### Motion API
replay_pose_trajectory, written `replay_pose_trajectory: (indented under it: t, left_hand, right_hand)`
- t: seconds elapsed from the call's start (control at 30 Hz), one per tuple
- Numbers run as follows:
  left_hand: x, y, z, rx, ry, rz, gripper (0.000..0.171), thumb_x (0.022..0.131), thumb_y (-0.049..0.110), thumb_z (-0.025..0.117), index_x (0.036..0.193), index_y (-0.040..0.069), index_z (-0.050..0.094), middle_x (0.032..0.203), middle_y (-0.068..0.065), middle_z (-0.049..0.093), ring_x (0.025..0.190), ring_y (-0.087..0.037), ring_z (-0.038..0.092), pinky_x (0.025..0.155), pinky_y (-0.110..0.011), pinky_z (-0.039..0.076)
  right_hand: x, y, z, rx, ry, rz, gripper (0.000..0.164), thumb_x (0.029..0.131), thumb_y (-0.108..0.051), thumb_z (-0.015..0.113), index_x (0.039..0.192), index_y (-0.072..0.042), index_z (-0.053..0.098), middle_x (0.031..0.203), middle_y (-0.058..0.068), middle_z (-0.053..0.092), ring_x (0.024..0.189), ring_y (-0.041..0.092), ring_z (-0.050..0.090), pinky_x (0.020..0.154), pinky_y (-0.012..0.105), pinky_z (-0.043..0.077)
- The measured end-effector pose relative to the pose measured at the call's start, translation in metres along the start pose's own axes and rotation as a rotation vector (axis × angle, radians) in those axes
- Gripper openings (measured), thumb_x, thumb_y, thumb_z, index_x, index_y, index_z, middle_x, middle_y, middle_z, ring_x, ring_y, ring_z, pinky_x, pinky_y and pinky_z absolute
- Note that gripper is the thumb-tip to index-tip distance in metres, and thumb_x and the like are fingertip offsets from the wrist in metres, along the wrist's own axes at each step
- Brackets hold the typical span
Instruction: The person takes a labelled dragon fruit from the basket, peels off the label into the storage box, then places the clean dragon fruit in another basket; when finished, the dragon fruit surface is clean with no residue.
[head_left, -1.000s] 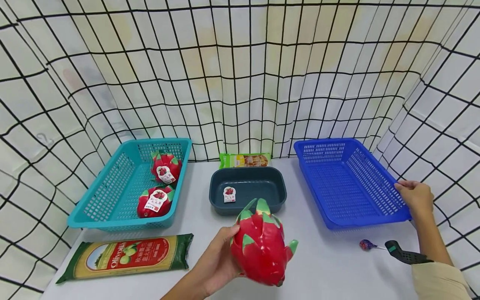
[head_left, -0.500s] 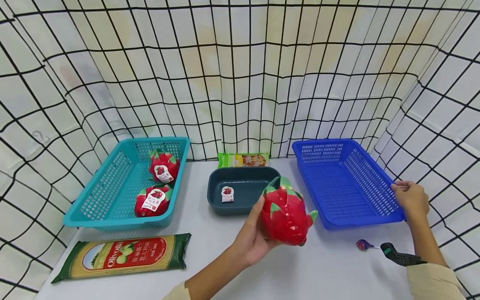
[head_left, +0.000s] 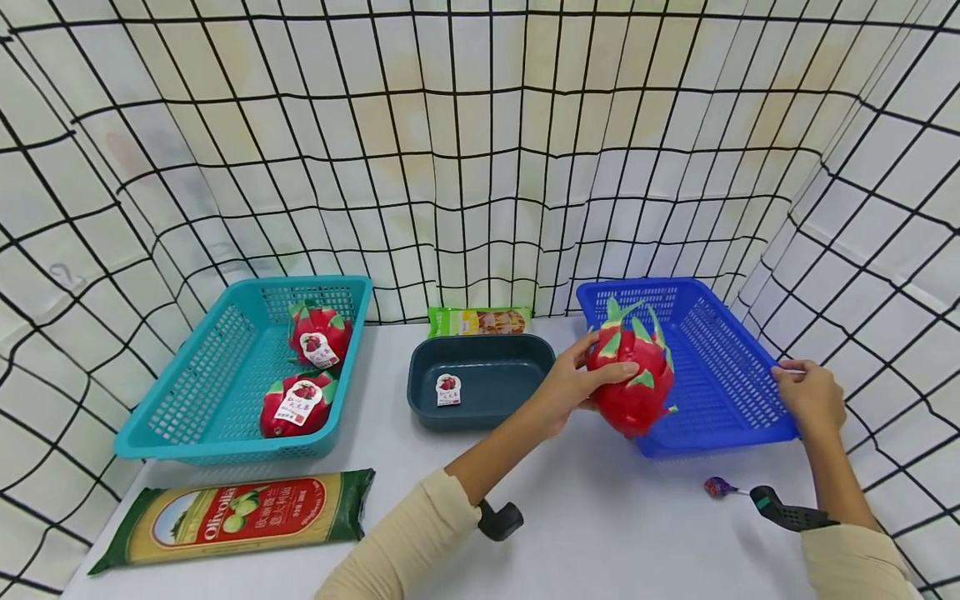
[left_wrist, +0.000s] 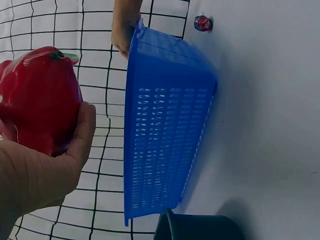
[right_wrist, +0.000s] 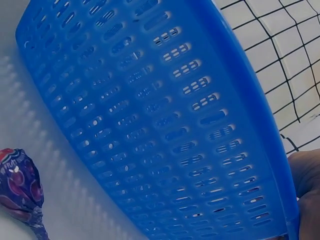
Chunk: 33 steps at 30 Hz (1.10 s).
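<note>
My left hand (head_left: 566,387) grips a red dragon fruit (head_left: 630,392) with green-tipped scales, thumb across its near side. It is held up at the left side of the blue basket (head_left: 708,367), overlapping that rim in the head view. The left wrist view shows the fruit (left_wrist: 40,100) raised beside the basket's outer wall (left_wrist: 165,130). At the basket's right rim, my right hand (head_left: 812,396) holds the edge; part of that hand (right_wrist: 307,185) shows past the rim in the right wrist view. Two labelled dragon fruits, one behind (head_left: 321,333) and one in front (head_left: 298,404), lie in the teal basket (head_left: 202,367).
A dark teal tray (head_left: 487,400) with a dragon fruit sticker (head_left: 448,389) sits between the baskets. Behind it lies a green snack packet (head_left: 480,322). A spaghetti pack (head_left: 240,512) lies front left, a wrapped lollipop (head_left: 718,487) front right. Grid-patterned cloth (head_left: 480,167) surrounds the table.
My left hand has carried the dragon fruit from the front middle rightward and away to the blue basket, turning it so its leafy end points up. My right hand stays at the basket rim.
</note>
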<state>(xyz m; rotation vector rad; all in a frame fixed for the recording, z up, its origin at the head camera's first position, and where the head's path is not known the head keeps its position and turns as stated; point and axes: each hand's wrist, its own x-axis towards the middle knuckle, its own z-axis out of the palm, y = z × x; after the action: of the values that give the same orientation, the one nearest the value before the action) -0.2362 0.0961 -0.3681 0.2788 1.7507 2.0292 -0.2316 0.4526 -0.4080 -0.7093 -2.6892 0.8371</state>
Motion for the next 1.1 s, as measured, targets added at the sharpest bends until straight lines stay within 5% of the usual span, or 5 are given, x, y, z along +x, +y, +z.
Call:
replay_pose_trajectory:
  t: [0.3, 0.53, 0.73, 0.93, 1.1]
  left_hand:
    - [0.049, 0.011, 0.030, 0.456, -0.019, 0.096, 0.071, 0.080, 0.037, 0.079, 0.143, 0.033, 0.048, 0.136, 0.000, 0.054, 0.125, -0.022, 0.051, 0.078, -0.034, 0.060]
    - [0.076, 0.005, 0.053, 0.566, -0.053, 0.133, 0.046, 0.081, 0.039, 0.076, 0.126, 0.036, 0.065, 0.125, -0.001, 0.060, 0.105, -0.018, 0.057, 0.069, -0.026, 0.058]
    - [0.090, -0.004, 0.068, 0.689, -0.045, 0.203, 0.049, 0.082, 0.039, 0.076, 0.129, 0.035, 0.063, 0.128, -0.003, 0.056, 0.111, -0.018, 0.054, 0.070, -0.024, 0.057]
    - [0.098, -0.019, 0.077, 0.827, -0.010, 0.157, 0.053, 0.081, 0.038, 0.078, 0.131, 0.034, 0.062, 0.127, -0.002, 0.051, 0.115, -0.018, 0.051, 0.080, -0.028, 0.058]
    - [0.103, -0.030, 0.085, 0.950, -0.072, 0.142, 0.053, 0.080, 0.037, 0.079, 0.130, 0.032, 0.062, 0.131, -0.002, 0.050, 0.113, -0.016, 0.052, 0.080, -0.026, 0.057]
  right_hand:
    - [-0.002, 0.000, -0.001, -0.012, 0.015, 0.006, 0.047, 0.102, -0.030, 0.044, 0.132, 0.006, 0.051, 0.123, 0.033, 0.058, 0.100, 0.048, 0.058, 0.062, 0.040, 0.038]
    - [0.000, 0.000, 0.001, -0.012, 0.009, 0.015, 0.048, 0.103, -0.030, 0.043, 0.133, 0.006, 0.050, 0.123, 0.034, 0.057, 0.099, 0.048, 0.059, 0.063, 0.040, 0.039]
    - [0.004, -0.003, 0.004, -0.006, 0.032, -0.003, 0.048, 0.102, -0.032, 0.045, 0.132, 0.005, 0.051, 0.122, 0.034, 0.058, 0.100, 0.049, 0.058, 0.065, 0.044, 0.041]
    - [0.004, -0.002, 0.004, -0.011, 0.030, -0.002, 0.047, 0.102, -0.031, 0.045, 0.132, 0.005, 0.052, 0.122, 0.034, 0.059, 0.100, 0.048, 0.059, 0.063, 0.043, 0.041]
    - [0.002, 0.000, 0.003, -0.003, 0.031, 0.005, 0.048, 0.102, -0.031, 0.045, 0.132, 0.005, 0.051, 0.122, 0.034, 0.058, 0.100, 0.049, 0.059, 0.066, 0.046, 0.043]
